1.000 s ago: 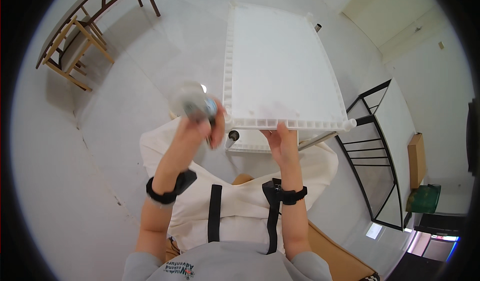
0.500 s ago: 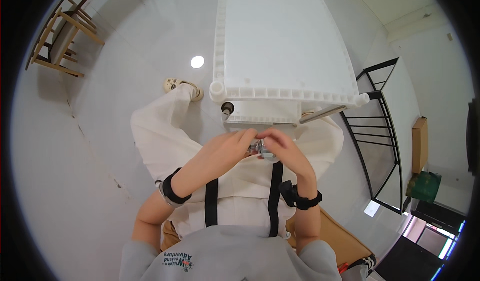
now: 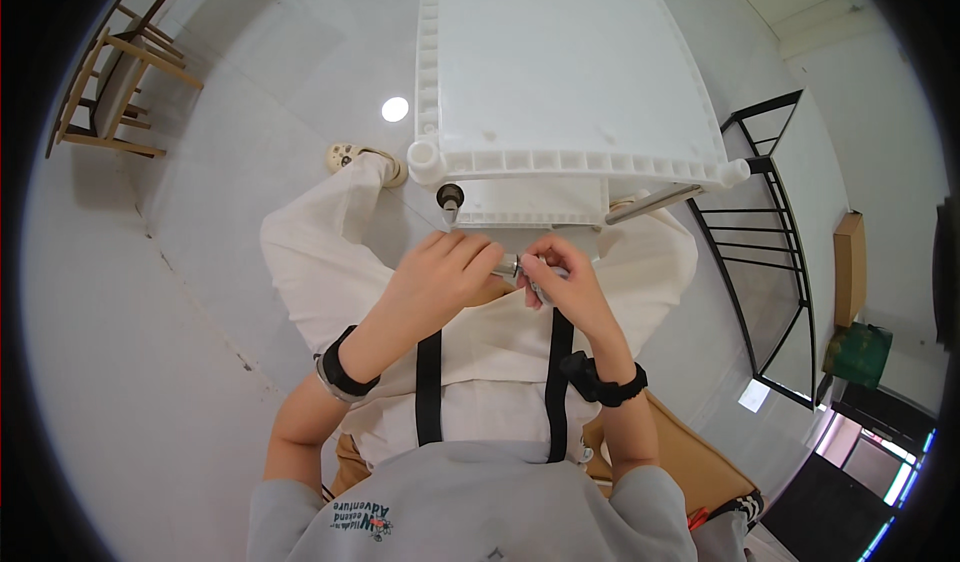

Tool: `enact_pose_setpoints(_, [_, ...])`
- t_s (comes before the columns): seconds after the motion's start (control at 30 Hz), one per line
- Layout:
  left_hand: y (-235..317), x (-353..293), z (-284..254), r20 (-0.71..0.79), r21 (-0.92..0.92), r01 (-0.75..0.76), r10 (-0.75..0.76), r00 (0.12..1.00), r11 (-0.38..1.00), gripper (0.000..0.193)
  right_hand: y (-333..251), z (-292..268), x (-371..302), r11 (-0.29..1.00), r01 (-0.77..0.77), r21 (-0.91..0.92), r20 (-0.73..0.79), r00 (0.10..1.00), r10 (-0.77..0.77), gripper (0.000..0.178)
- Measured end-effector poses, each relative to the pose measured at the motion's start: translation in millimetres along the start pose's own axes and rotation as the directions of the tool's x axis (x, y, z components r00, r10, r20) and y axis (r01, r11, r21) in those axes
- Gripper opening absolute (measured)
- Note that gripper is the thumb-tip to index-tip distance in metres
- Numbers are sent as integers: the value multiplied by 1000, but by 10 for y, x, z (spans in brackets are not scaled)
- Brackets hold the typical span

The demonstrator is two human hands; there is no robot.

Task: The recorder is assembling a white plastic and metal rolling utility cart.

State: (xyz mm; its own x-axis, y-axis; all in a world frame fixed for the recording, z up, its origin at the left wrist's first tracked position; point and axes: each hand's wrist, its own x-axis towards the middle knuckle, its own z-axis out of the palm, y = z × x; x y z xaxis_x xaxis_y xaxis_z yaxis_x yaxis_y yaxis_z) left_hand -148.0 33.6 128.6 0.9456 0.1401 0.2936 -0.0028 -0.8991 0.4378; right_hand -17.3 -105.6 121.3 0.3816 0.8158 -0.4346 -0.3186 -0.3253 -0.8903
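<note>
Above my lap, my left hand is closed around a silver metal tube, whose end shows beside its fingertips. My right hand pinches a small greyish, partly clear caster-like piece against that tube end. Fingers hide most of the piece, so its exact shape is unclear. Just beyond both hands stands a white plastic shelf unit with ribbed edges and round corner sockets. One of its metal legs slants below the right corner, and a dark-ended tube shows under the left corner.
A smaller white ribbed panel sits under the top shelf, close to my hands. Wooden chairs are at the far left. On the right are a black metal frame, a cardboard box and a green bag.
Both hands have moved slightly away from my body, toward the shelf unit. The right hand has turned, and the metal tube end now shows more clearly between the hands.
</note>
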Motion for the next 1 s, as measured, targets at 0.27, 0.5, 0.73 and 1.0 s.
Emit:
enact_pose_setpoints(0.27, [10, -37, -25, -132, 10, -49, 50, 990, 999, 33, 108, -44, 37, 960, 15, 279, 79, 996, -39, 17])
enact_pose_setpoints(0.5, [22, -66, -40, -157, 23, -52, 55, 986, 998, 34, 165, -45, 54, 941, 109, 321, 61, 989, -136, 20])
enact_pose_setpoints(0.73, [-1, -41, -20, -174, 54, -56, 64, 983, 997, 33, 128, 65, 67, 910, 58, 411, -54, 998, -39, 20])
enact_pose_setpoints(1.0, [-104, 2, -123, 95, -288, 121, -98, 991, 950, 26, 92, 81, 67, 984, 121, 129, -112, 988, -107, 15])
